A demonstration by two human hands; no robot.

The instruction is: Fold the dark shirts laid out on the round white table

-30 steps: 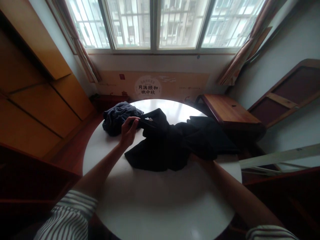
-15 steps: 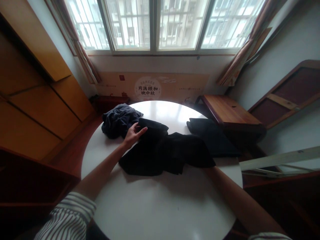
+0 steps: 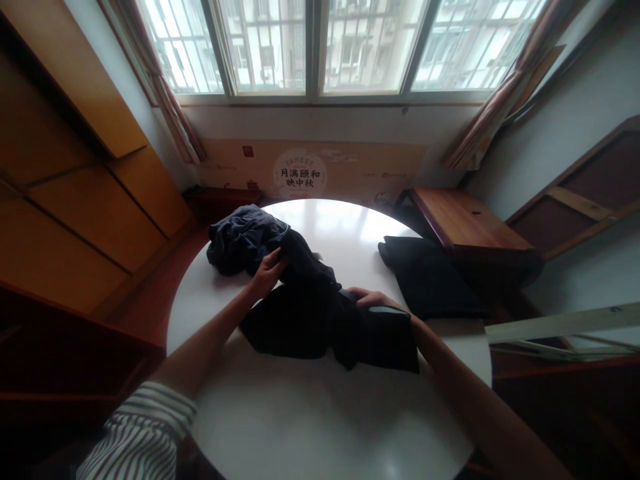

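A black garment point(image 3: 295, 320) lies spread and bunched across the middle of the round white table point(image 3: 310, 413); its exact kind is hard to make out in the dark cloth. My left hand point(image 3: 270, 270) is closed on its upper left part, fingertips partly hidden by the fabric. At the garment's right side, my right hand point(image 3: 375, 298) grips the cloth, and a flap hangs below the wrist. A crumpled dark blue garment point(image 3: 245, 237) sits against the far left of the black one, close to my left hand.
A folded dark garment point(image 3: 435, 280) lies at the table's right edge. Behind it stands a wooden desk point(image 3: 470, 223). Wooden cabinets point(image 3: 95, 207) line the left, and a long printed cardboard panel point(image 3: 390, 160) leans below the window.
My right hand has come out from beneath the cloth and moved up and left onto it. The garment's right part has turned down, and its upper left part has shifted under my left hand.
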